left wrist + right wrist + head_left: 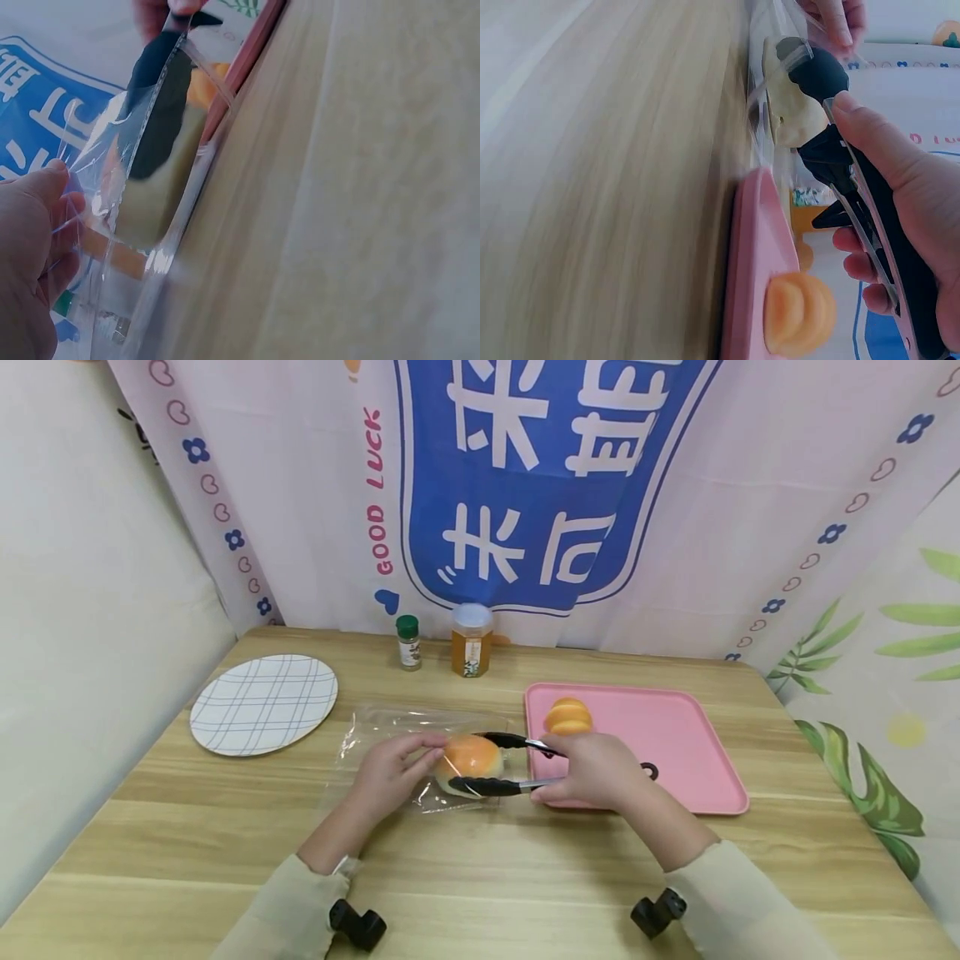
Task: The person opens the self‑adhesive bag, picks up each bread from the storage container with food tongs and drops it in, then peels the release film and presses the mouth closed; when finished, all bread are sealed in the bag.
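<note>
With its thumb and fingers, my left hand (384,774) pinches the upper layer of a clear plastic bag (363,727) and lifts it, as the left wrist view shows. My right hand (600,770) grips a pair of black-tipped metal tongs (881,225). Between the tong tips sits a round bread bun (474,753), orange-brown on top and pale below. In the left wrist view, the bag film (94,161) stretches over the bun (146,217) and the tong tips, so both are inside the bag's mouth. The bun lies close over the table, left of the pink tray.
A pink tray (667,735) stands at right with an orange-brown bread piece (567,716) near its left edge. A checked white plate (262,703) lies at left. Toward the back stand a green-capped seasoning bottle (408,643) and an amber jar (472,643).
</note>
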Tool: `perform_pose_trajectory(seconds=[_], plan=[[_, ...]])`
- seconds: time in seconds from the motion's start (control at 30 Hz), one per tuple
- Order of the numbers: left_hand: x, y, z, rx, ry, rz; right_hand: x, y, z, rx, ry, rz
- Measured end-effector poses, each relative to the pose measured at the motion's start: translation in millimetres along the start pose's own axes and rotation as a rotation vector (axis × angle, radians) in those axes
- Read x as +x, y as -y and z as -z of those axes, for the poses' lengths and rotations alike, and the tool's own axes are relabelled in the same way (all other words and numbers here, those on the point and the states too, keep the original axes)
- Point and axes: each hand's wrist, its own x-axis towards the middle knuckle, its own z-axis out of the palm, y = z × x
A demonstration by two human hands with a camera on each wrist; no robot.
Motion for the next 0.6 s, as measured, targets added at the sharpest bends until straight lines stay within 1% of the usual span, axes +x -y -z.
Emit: perform_pose_trajectory(seconds=[0.27,0.43,0.5,0.6], plan=[[0.1,-2.5,-1.8,0.01,-0.003,-0.032,15.2,17.2,-8.3,0.019,-0.028,0.034],[0.5,-2.1,-2.6,0.021,-0.021,-0.076,21.0,23.3,-14.7,0.019,-0.009,0.023],[1.1,-2.9,-2.3,0.036,-0.027,-0.093,22.3,24.9,-16.6,0.014,0.0,0.017],[2.3,-7.1,0.1,0.082,-0.025,-0.116,23.2,27.0,-18.4,-0.014,-0.002,0.038]])
